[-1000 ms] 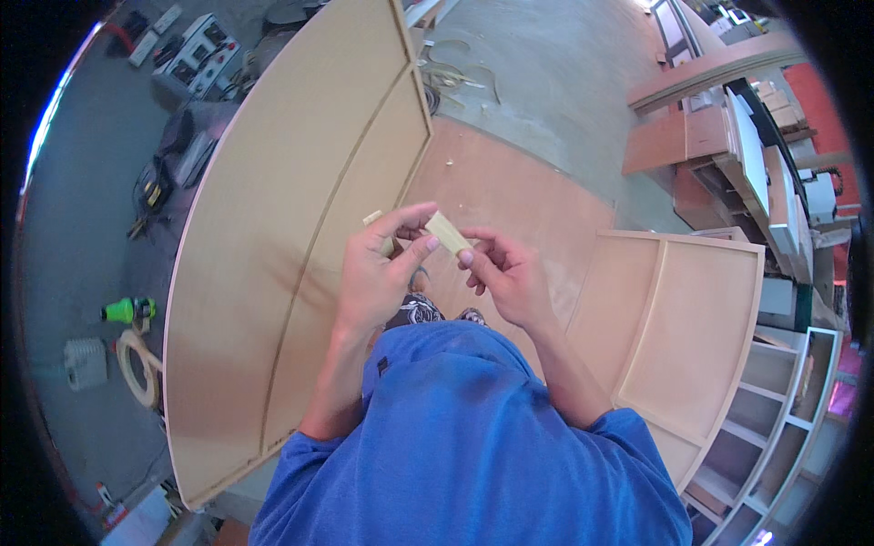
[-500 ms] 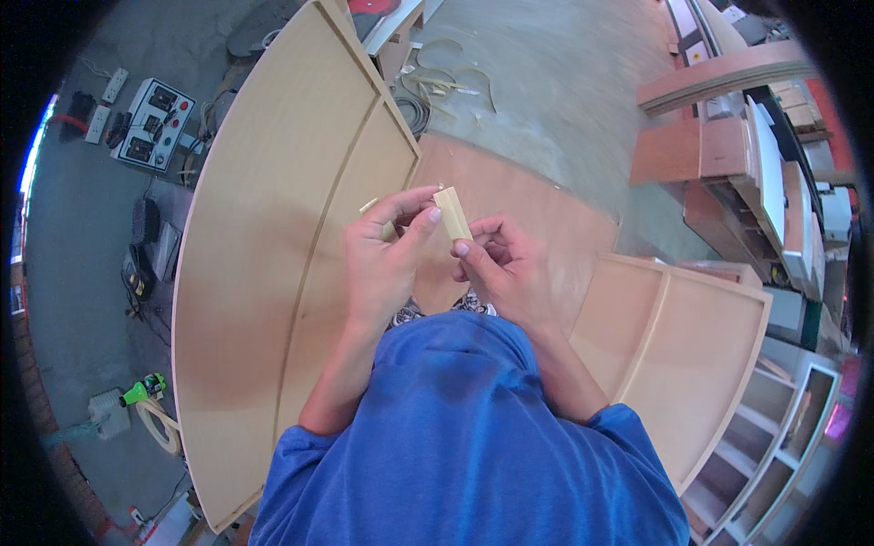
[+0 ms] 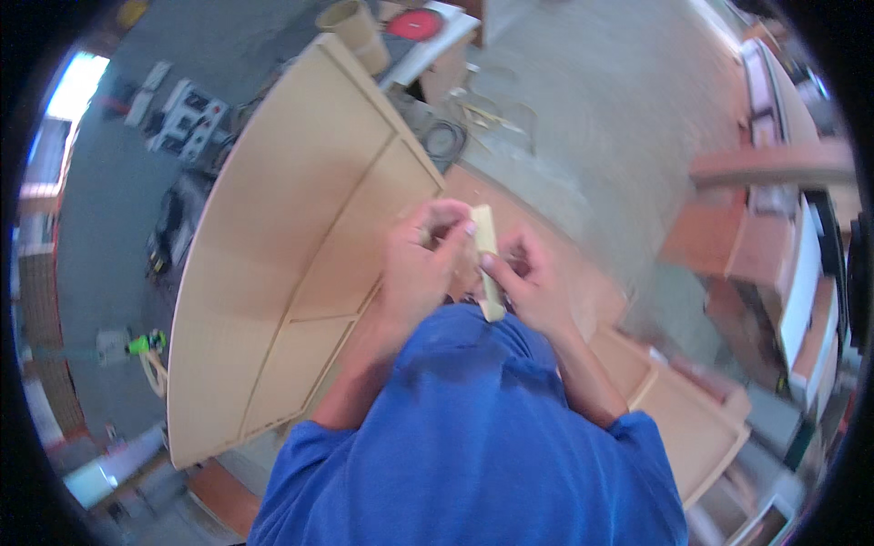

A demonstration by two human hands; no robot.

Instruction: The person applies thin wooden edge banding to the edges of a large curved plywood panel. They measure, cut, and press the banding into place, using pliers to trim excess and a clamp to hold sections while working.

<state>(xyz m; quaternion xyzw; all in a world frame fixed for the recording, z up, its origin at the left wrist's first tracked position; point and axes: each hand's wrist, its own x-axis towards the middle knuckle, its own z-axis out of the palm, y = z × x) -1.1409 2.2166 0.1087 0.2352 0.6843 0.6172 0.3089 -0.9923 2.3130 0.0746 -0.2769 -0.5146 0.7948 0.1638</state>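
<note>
A short pale wooden strip point(image 3: 486, 259) stands nearly upright between my two hands, close to my chest. My left hand point(image 3: 421, 264) grips its upper part with thumb and fingers curled round it. My right hand point(image 3: 525, 284) pinches the strip's lower half from the right side. Under and left of my hands lies a large light plywood cabinet panel point(image 3: 291, 264) with divider lines. My blue shirt point(image 3: 473, 437) fills the lower middle and hides what is beneath the hands.
A second plywood cabinet piece point(image 3: 692, 428) lies at lower right. Stacked boards and shelving point(image 3: 783, 255) stand at the right edge. Cables and a coil point(image 3: 446, 141) lie on the grey floor beyond the panel. Tools and a case point(image 3: 177, 114) are at far left.
The view has swung and closed in on my hands. The strip has turned from slanting to nearly upright, and both hands now hold it closer to my chest.
</note>
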